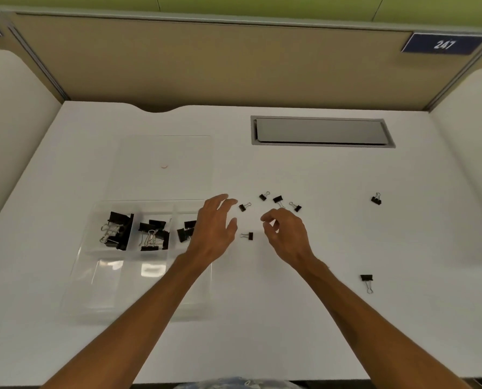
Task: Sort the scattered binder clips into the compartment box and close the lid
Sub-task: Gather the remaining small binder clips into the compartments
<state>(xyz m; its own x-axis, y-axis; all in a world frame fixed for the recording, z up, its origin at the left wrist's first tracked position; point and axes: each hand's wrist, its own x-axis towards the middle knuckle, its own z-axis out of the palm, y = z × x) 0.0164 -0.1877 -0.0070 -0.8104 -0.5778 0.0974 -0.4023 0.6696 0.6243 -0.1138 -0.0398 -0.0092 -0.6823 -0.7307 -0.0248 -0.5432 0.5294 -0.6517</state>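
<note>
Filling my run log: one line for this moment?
left hand open, empty | right hand open, empty | small black binder clips scattered | clear plastic compartment box open

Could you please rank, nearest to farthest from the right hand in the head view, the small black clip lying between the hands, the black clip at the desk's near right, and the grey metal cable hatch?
Measured from the right hand:
1. Small black binder clip, just to its left, between the two hands.
2. Black binder clip with a long wire handle, near right of the desk.
3. Grey metal cable hatch, at the back of the desk.
</note>
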